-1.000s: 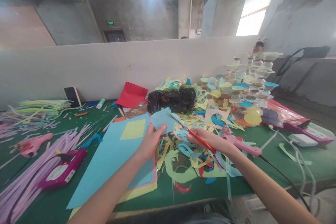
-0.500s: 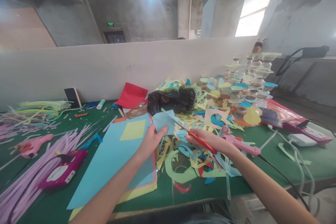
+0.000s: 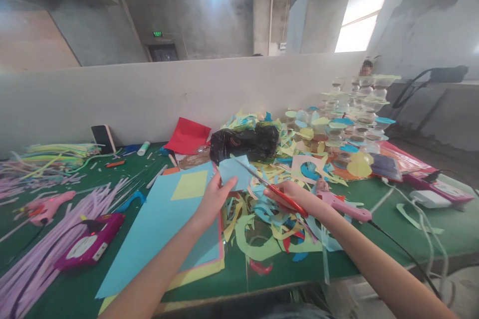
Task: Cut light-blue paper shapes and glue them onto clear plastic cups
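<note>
Far left on the green table, pale purple strips lie in a loose heap around a magenta device, with a pink glue gun behind them. Next comes a large light blue sheet with a yellow square on it. The left hand pinches a small light blue paper piece between thumb and fingers, holding it just above the table's middle. The red-handled scissors meet that paper at its right edge — the right hand grips their handles, fingers closed. Below both hands spreads a litter of coloured paper scraps. Further right lies a second pink glue gun — its black cord trails off the table.
</note>
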Motion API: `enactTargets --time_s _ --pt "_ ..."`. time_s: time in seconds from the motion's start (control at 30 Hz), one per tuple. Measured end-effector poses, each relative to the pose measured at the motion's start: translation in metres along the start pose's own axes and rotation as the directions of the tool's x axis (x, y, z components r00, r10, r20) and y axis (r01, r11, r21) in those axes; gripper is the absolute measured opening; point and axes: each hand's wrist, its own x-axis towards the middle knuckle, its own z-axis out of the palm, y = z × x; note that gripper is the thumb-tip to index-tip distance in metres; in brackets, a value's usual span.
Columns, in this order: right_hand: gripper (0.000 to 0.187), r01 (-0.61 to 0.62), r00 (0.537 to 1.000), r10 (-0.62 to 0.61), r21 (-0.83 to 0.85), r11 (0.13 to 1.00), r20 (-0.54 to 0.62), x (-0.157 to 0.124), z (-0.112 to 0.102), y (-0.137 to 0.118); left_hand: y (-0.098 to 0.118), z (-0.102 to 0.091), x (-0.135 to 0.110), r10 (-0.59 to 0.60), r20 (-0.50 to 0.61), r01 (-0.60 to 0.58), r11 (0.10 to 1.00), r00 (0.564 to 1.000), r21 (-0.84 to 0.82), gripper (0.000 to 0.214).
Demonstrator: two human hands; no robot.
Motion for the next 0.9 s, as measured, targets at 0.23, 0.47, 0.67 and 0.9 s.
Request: enactTargets --time_s 0.23,0.47,0.67,0.9 --pt "0.063 -0.015 1.0 0.015 0.031 0.999 0.0 0.0011 0.0014 0.0021 0.0009 0.0063 -0.0021 -0.001 0.103 0.027 0.967 0.995 -0.255 0.037" --pt "0.062 0.095 0.995 -0.093 -0.03 0.995 0.045 -0.0017 0.0005 0.0001 -0.0024 0.0035 0.0003 -0.004 -0.018 0.0 0.974 1.0 -0.226 0.037" --pt "0.053 0.184 0.981 -0.171 -0.153 0.971 0.091 -0.0037 -0.0016 0.0022 -0.0058 0.0002 0.0016 0.027 -0.088 -0.036 0.993 0.996 -0.111 0.044" --pt "0.05 0.157 0.985 -0.141 -0.164 0.974 0.103 -0.004 -0.002 0.0008 -0.0043 -0.0024 0.0025 0.13 -0.053 -0.122 0.984 0.99 0.128 0.045"
